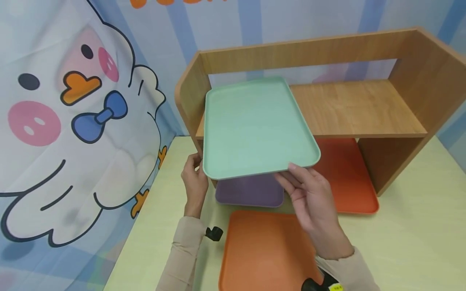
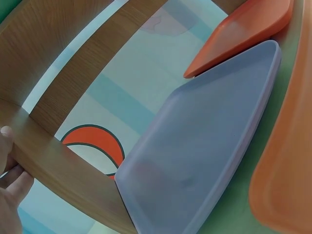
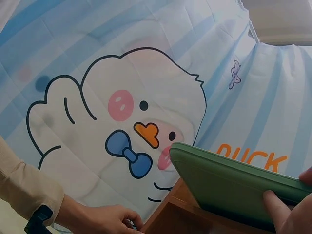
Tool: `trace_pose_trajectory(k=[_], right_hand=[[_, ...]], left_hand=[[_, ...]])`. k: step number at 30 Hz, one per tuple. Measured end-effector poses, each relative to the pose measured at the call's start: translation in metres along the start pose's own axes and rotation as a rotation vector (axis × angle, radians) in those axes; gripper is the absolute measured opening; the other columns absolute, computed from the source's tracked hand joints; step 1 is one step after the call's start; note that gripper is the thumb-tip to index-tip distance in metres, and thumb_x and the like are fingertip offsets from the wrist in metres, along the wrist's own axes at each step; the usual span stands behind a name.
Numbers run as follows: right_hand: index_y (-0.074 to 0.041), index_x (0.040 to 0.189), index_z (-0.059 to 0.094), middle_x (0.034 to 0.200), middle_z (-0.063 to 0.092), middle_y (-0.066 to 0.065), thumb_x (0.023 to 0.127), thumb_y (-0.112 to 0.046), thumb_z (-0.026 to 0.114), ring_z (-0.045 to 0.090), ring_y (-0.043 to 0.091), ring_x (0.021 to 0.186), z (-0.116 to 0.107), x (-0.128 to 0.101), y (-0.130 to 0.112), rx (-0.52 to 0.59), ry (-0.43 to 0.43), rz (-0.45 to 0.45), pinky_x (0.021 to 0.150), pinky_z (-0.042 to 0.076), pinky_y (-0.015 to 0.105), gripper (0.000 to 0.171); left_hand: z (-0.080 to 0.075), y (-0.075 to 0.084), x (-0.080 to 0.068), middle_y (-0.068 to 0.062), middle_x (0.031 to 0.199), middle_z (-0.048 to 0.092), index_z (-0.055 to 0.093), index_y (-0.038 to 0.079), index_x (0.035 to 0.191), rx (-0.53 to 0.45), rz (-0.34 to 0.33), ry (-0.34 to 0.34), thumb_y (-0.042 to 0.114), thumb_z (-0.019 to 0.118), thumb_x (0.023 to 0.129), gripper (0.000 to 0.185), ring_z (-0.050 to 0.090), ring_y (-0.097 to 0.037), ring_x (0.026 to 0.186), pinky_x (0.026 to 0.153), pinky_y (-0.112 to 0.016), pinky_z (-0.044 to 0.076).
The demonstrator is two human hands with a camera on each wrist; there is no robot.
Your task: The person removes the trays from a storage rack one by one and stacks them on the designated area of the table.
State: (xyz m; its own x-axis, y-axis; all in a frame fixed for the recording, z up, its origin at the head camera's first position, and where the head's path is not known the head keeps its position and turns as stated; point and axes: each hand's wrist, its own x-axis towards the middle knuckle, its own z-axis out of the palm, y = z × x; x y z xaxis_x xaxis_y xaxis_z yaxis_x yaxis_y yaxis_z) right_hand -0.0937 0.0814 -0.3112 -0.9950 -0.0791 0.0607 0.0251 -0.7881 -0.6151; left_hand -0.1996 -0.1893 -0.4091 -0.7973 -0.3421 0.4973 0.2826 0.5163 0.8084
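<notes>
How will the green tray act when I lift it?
Probably stiff: the green tray looks flat with the right hand gripping only its near edge. Maybe light, since just that hand holds it. Its smooth surface could be slippery.

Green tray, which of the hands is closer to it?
Right: the right hand grips the green tray by its near edge. The left hand is apart, holding the left side of the wooden shelf.
</notes>
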Motion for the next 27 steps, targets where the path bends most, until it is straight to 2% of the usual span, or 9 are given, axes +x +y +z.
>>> trace_pose_trajectory(k=[9, 16, 20, 24, 27], right_hand=[[0.003, 0.104, 0.069, 0.112, 0.069, 0.013, 0.096, 0.006, 0.046, 0.065, 0.025, 0.108, -0.019, -0.014, -0.017, 0.017, -0.038, 0.005, 0.096, 0.050, 0.038, 0.025], [0.002, 0.108, 0.067, 0.114, 0.069, 0.009, 0.098, 0.005, 0.042, 0.066, 0.022, 0.105, -0.032, -0.022, -0.027, -0.045, -0.078, -0.014, 0.095, 0.052, 0.036, 0.027], [0.004, 0.105, 0.067, 0.112, 0.068, 0.009, 0.099, 0.006, 0.036, 0.066, 0.022, 0.104, -0.042, -0.026, -0.033, -0.008, -0.147, -0.011, 0.096, 0.052, 0.036, 0.032], [0.004, 0.095, 0.071, 0.104, 0.069, 0.007, 0.100, 0.006, 0.031, 0.067, 0.021, 0.100, -0.051, -0.028, -0.038, -0.024, -0.215, -0.016, 0.094, 0.053, 0.034, 0.040], [0.003, 0.094, 0.071, 0.101, 0.069, 0.007, 0.101, 0.006, 0.026, 0.066, 0.021, 0.099, -0.056, -0.029, -0.041, -0.036, -0.262, -0.034, 0.093, 0.053, 0.033, 0.045]], left_hand=[[-0.001, 0.001, -0.001, -0.014, 0.110, 0.065, 0.060, 0.002, 0.114, 0.035, -0.025, -0.035, 0.016, 0.058, 0.096, 0.023, 0.065, -0.025, 0.103, 0.083, -0.031, 0.057], [-0.002, 0.000, 0.000, -0.015, 0.108, 0.066, 0.061, 0.002, 0.114, 0.018, -0.013, -0.030, 0.017, 0.060, 0.095, 0.025, 0.066, -0.025, 0.102, 0.082, -0.031, 0.058], [-0.003, 0.002, 0.001, -0.017, 0.106, 0.067, 0.061, 0.000, 0.112, 0.013, -0.009, -0.026, 0.015, 0.063, 0.093, 0.024, 0.066, -0.026, 0.100, 0.082, -0.035, 0.058], [-0.003, 0.003, 0.003, -0.018, 0.103, 0.067, 0.062, -0.001, 0.110, 0.015, -0.008, -0.020, 0.014, 0.065, 0.092, 0.023, 0.067, -0.029, 0.098, 0.082, -0.038, 0.058], [-0.004, 0.003, 0.004, -0.018, 0.101, 0.068, 0.062, 0.000, 0.108, 0.015, -0.011, -0.016, 0.014, 0.065, 0.091, 0.023, 0.067, -0.029, 0.097, 0.082, -0.039, 0.058]])
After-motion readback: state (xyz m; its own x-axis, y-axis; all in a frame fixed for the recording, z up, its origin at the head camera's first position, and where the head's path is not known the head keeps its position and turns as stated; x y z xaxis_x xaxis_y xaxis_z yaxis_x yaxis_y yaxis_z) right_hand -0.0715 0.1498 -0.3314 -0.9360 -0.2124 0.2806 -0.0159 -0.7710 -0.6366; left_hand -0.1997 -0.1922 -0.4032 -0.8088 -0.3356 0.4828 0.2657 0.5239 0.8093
